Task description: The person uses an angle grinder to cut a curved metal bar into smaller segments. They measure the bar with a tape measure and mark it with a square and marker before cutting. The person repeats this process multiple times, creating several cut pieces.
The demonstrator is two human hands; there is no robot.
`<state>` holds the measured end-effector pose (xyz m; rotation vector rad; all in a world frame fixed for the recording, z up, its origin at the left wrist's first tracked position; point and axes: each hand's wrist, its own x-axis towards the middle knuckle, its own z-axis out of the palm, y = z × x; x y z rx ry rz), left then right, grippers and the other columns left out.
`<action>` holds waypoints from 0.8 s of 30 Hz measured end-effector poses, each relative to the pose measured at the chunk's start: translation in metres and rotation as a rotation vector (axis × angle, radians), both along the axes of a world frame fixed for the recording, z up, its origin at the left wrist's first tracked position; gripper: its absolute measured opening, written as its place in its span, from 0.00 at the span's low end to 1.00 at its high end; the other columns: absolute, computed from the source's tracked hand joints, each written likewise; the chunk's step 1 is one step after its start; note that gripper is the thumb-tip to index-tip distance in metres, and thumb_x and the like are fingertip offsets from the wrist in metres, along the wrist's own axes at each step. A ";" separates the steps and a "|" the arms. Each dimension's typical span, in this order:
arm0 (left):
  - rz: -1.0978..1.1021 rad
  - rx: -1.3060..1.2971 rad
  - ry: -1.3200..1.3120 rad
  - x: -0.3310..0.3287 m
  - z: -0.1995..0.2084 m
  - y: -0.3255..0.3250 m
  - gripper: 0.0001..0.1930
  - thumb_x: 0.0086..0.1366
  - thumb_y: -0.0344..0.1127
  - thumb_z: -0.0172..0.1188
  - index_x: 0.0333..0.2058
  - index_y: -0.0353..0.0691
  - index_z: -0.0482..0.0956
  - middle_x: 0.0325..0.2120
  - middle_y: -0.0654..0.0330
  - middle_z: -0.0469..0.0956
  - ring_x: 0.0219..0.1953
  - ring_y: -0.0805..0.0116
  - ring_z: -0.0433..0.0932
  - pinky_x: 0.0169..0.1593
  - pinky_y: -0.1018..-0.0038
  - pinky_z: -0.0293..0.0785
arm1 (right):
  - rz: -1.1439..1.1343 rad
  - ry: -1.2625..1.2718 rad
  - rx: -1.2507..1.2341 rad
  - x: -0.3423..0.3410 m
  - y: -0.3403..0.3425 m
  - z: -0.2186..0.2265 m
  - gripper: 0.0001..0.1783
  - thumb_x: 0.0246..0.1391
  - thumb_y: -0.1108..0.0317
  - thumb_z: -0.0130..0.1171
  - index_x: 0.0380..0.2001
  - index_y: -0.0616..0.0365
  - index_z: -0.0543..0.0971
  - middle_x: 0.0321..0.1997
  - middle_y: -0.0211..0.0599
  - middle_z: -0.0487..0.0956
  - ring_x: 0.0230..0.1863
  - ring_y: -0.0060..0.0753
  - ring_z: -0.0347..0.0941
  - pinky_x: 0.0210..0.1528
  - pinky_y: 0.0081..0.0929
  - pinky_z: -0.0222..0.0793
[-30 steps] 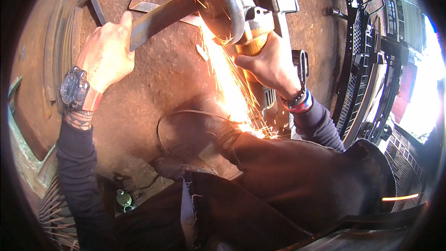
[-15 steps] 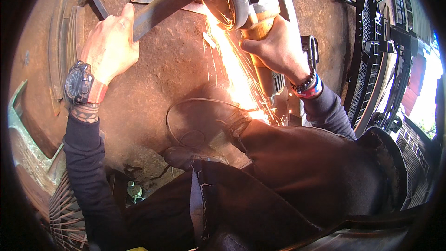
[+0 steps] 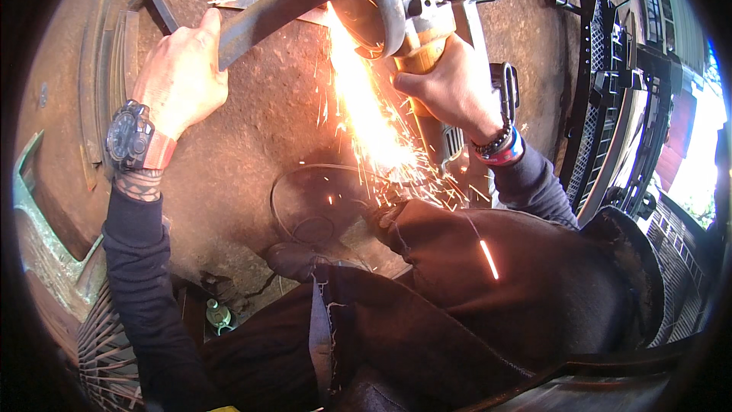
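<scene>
My left hand (image 3: 183, 72), with a black watch at the wrist, is closed on the near end of a flat metal bar (image 3: 271, 19). The bar slants up and right to the angle grinder (image 3: 433, 27), where its far end meets the disc beneath the round guard (image 3: 389, 4). Wrapped around the grinder's yellow body is my right hand (image 3: 457, 91). Bright sparks (image 3: 374, 122) pour from the contact down toward my trouser leg (image 3: 488, 259). The exact spot where disc and bar touch is partly hidden by the guard and glare.
Metal strips (image 3: 122, 69) lie on the brown ground at the left, near an angled metal piece (image 3: 156, 0). A thin cable (image 3: 274, 198) loops by my feet. Dark metal racks (image 3: 602, 107) stand at the right. A small greenish bottle-like object (image 3: 219, 313) sits lower left.
The grinder and my right hand have shifted slightly downward. The spark stream has changed shape, scattering above my leg, and a glowing streak now crosses the trouser leg. My left hand has barely moved.
</scene>
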<state>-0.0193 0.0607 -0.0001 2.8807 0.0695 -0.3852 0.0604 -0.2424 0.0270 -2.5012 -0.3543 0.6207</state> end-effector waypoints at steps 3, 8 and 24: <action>0.007 -0.020 0.002 0.002 -0.001 -0.001 0.24 0.55 0.29 0.67 0.49 0.30 0.70 0.31 0.39 0.82 0.39 0.42 0.84 0.44 0.55 0.82 | -0.011 0.017 0.009 -0.001 0.002 0.003 0.21 0.38 0.62 0.71 0.37 0.62 0.82 0.32 0.40 0.85 0.33 0.34 0.82 0.41 0.31 0.77; 0.007 0.009 -0.033 0.000 0.008 -0.005 0.24 0.55 0.29 0.66 0.49 0.28 0.70 0.31 0.39 0.82 0.39 0.42 0.84 0.45 0.55 0.82 | -0.017 0.048 0.008 0.004 0.008 0.006 0.24 0.39 0.63 0.71 0.41 0.63 0.81 0.34 0.40 0.85 0.35 0.33 0.83 0.43 0.30 0.77; -0.032 -0.006 -0.063 -0.001 -0.003 0.000 0.21 0.56 0.28 0.64 0.47 0.28 0.69 0.31 0.36 0.82 0.38 0.41 0.84 0.45 0.55 0.82 | -0.005 0.011 0.075 0.007 0.007 -0.001 0.23 0.39 0.65 0.70 0.42 0.62 0.80 0.34 0.38 0.84 0.35 0.30 0.81 0.42 0.30 0.77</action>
